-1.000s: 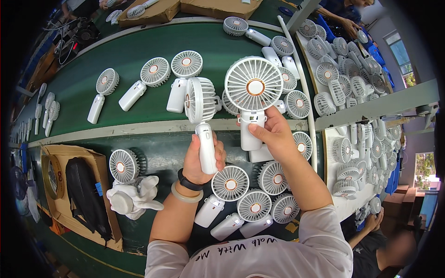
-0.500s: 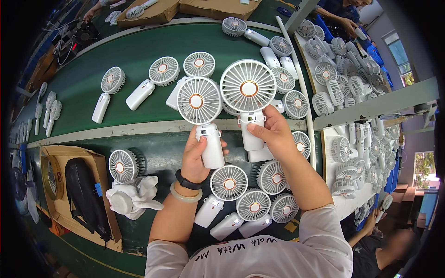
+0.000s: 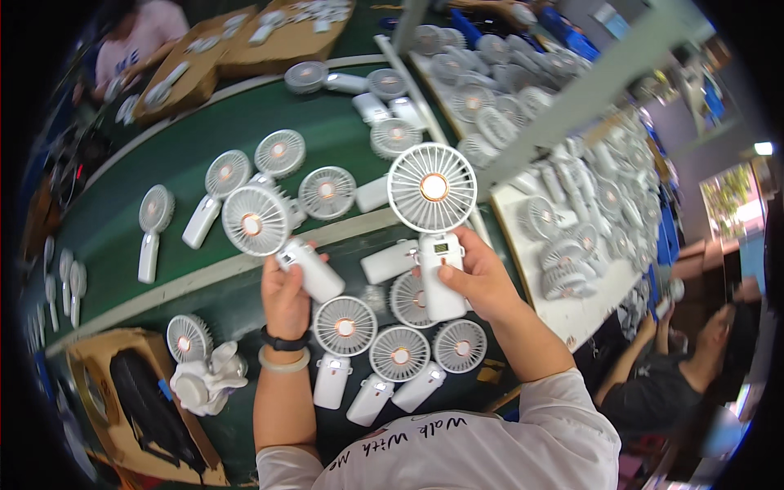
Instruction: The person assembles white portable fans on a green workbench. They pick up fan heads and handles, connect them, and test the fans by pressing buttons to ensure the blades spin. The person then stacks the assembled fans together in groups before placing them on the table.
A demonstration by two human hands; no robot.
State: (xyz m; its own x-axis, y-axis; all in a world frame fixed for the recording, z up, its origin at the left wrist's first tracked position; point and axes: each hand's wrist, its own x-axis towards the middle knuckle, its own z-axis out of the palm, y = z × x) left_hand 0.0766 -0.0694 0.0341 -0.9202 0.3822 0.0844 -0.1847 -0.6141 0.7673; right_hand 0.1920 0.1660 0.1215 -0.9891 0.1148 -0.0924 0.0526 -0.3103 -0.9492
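Observation:
My left hand (image 3: 286, 290) is closed on the handle of a white handheld fan (image 3: 256, 220), which tilts with its round head up to the left. In my right hand (image 3: 478, 278) a second white handheld fan (image 3: 433, 187) stands upright, my thumb pressed on the front of its handle below a small dark display window. Both fans have copper-coloured rings round their hubs. Below my hands, several similar fans (image 3: 345, 327) lie on the green bench with their heads away from me. Another fan (image 3: 390, 261) lies between my hands, partly hidden behind the right one.
Several fans (image 3: 327, 193) lie along the green conveyor belt (image 3: 114, 204). At right, a white table (image 3: 510, 212) is heaped with fans behind a metal post (image 3: 572, 98). A cardboard box (image 3: 82, 351) holds a black case, with crumpled white cloth (image 3: 214, 380) beside it. People work nearby.
The view has shifted toward the right. The left fan has moved away from the right one and tilted leftward. The right fan stays upright in my hand.

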